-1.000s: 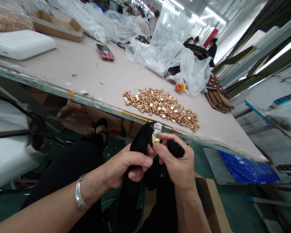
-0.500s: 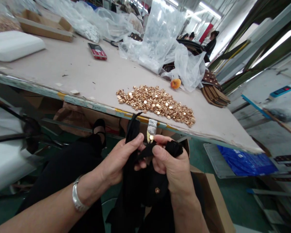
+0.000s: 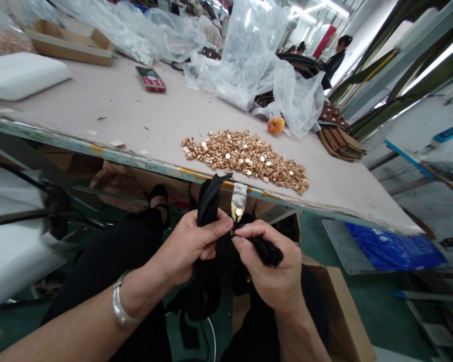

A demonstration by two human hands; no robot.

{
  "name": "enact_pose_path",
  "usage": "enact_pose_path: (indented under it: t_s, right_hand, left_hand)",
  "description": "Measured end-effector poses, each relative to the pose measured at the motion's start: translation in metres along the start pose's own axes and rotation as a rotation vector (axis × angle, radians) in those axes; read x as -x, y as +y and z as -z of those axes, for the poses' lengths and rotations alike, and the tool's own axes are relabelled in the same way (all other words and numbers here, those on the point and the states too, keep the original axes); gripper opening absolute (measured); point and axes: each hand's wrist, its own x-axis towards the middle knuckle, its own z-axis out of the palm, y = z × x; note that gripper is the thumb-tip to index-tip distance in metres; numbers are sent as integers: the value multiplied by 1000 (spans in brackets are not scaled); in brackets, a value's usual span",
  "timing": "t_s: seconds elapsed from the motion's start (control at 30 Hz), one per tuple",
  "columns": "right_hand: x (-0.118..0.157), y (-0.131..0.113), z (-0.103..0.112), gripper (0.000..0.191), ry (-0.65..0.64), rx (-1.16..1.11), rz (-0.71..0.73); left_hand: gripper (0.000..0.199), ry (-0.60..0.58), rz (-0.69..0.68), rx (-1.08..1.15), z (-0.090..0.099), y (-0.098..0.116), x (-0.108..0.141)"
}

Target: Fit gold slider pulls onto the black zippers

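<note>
Both hands are just below the table edge. My left hand [image 3: 198,241] is closed around folded black fabric strips [image 3: 209,198], which stick up past the thumb and hang down below. My right hand [image 3: 274,266] pinches black fabric near its thumb and index fingertips, with a dark bundled end [image 3: 269,251] lying across the palm. The fingertips of both hands nearly meet at a small metal holder [image 3: 239,193] fixed to the table edge. A shiny gold piece [image 3: 238,212] sits at its yellowish lower tip. Fingers hide the fabric at that point.
A heap of small gold metal pieces [image 3: 245,158] lies near the table edge. Behind it are a peach-like fruit [image 3: 276,125], clear plastic bags [image 3: 245,65] and stacked brown pieces [image 3: 342,141]. A red phone [image 3: 151,79] lies left. An open carton [image 3: 347,311] stands below right.
The black strip stretched between my hands has turned and is now mostly hidden at the fingertips. My right hand has shifted slightly down, and the hanging fabric with a gold flower-shaped stud has swung away.
</note>
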Motion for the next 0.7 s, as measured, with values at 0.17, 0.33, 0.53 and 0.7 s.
enact_pose_path:
  t_s: [0.17, 0.33, 0.53, 0.7]
  right_hand:
    - [0, 5, -2, 7, 118, -64, -57]
    - [1, 11, -6, 13, 81, -201, -216]
    - [-2, 10, -11, 26, 72, -752, -565]
    - [-10, 8, -11, 33, 126, -854, -689]
  left_hand:
    - [38, -23, 102, 104, 0, -1, -2]
    - [37, -36, 113, 160, 1, -1, -2]
    - [30, -100, 135, 143, 3, 5, -7]
    - [30, 9, 129, 113, 2, 8, -11]
